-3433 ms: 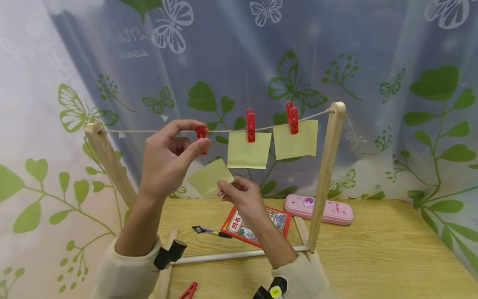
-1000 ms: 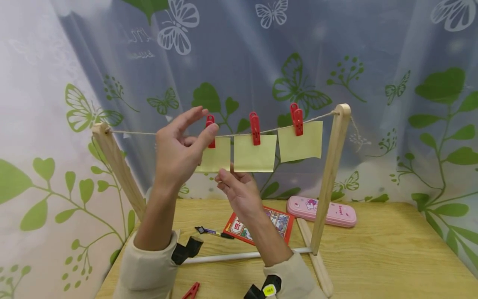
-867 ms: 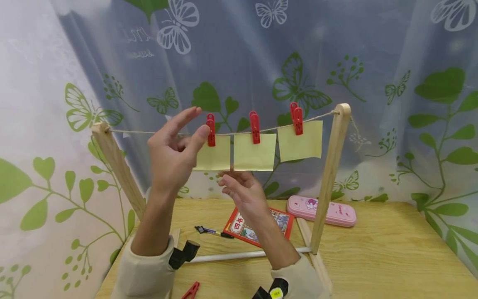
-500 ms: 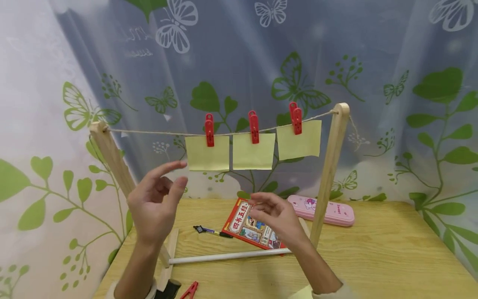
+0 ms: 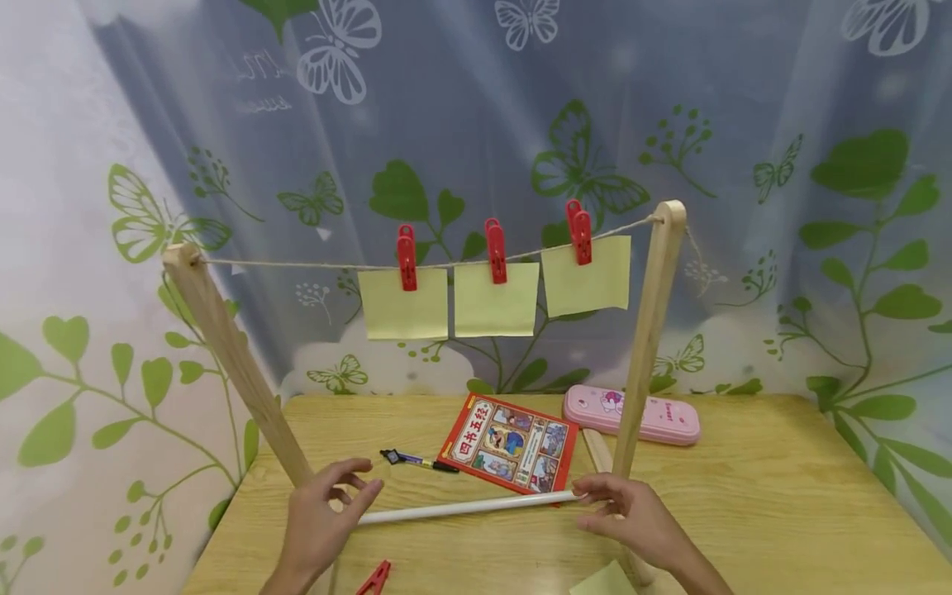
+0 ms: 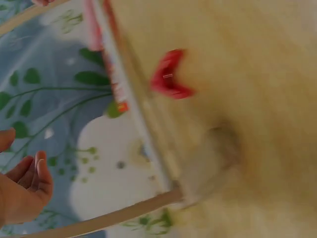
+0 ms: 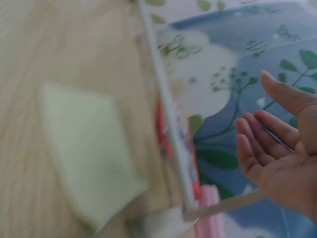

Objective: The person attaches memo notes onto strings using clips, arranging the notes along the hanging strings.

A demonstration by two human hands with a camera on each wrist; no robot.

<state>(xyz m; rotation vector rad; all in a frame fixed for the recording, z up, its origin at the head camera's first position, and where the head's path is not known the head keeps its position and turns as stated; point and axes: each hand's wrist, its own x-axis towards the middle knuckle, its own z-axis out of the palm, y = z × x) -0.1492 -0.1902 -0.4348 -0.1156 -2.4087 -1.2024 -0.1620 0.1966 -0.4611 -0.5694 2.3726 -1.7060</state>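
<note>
Three yellow sticky notes hang side by side, a left one (image 5: 405, 312), a middle one (image 5: 496, 307) and a right one (image 5: 591, 289). A red clothespin (image 5: 406, 258) pins each to the string (image 5: 290, 264). My left hand (image 5: 320, 516) is low by the left wooden post (image 5: 241, 372), fingers loosely bent around nothing. My right hand (image 5: 632, 521) holds nothing either, its fingertips overlapping the right end of the white rod (image 5: 461, 507). On the table lie a loose red clothespin (image 6: 171, 77), nearer my left hand, and a loose yellow sticky note (image 7: 89, 153), below my right hand.
Behind the rod lie a red-bordered book (image 5: 513, 445) and a pen (image 5: 415, 460). A pink pencil case (image 5: 669, 420) sits behind the right wooden post (image 5: 650, 330). A patterned curtain (image 5: 446, 107) hangs behind the table (image 5: 781, 504).
The left sticky note, earlier in my right hand, now hangs under the clothespin my left hand placed on the string. Both hands have let go and dropped toward the table, moving apart.
</note>
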